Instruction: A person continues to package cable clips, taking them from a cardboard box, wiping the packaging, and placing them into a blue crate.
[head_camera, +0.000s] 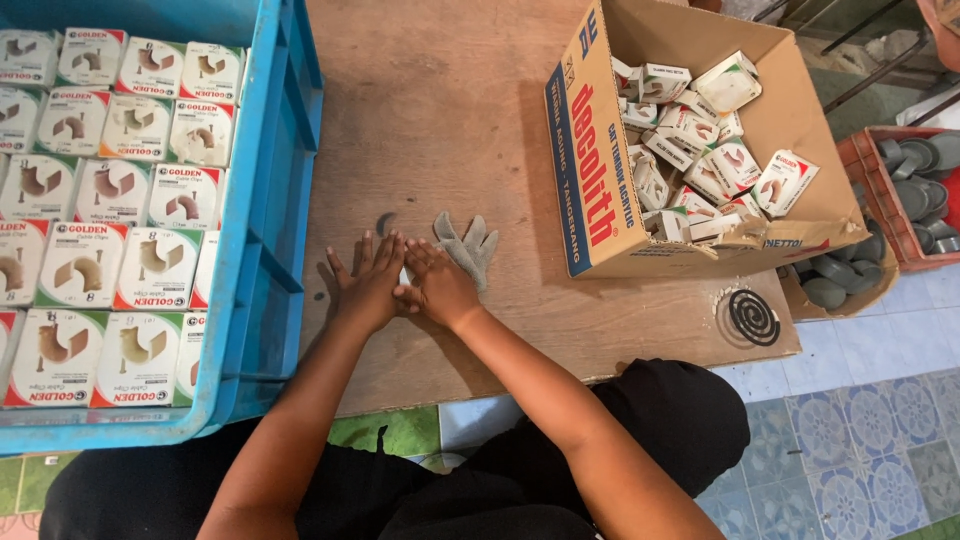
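Note:
My left hand (365, 285) and my right hand (438, 283) lie flat side by side on a brown wooden board (450, 110), thumbs touching, fingers spread and pointing away from me. A small white object shows between the two hands; I cannot tell what it is. A grey work glove (470, 245) lies on the board just beyond my right hand, touching its fingertips. Neither hand grips anything that I can see.
A blue plastic crate (275, 200) on the left holds rows of small white boxes. A cardboard carton (600, 180) at the right holds several loose small boxes. A dark coil (752, 317) lies at the board's right corner. Red crate (905, 190) with grey discs far right.

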